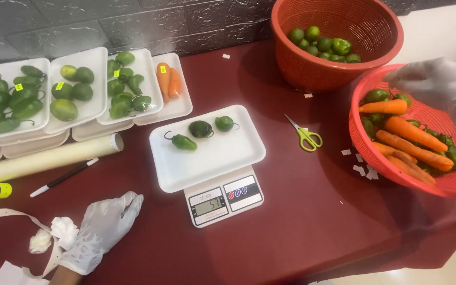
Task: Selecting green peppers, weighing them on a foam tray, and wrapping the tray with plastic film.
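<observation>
a gloved right hand (439,87) grips the rim of a light, flexible red basket (381,163) of firm carrots (415,134); the left hand (101,229) rests open, holding nothing, on the table (302,211).

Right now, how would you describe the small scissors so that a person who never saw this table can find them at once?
Start at the white foam tray sitting on the kitchen scale in the middle of the dark red table. Look just to its right, toward the tilted red basket of carrots. The scissors lie there flat and alone, the only item with yellow-green handles and metal blades.
</observation>
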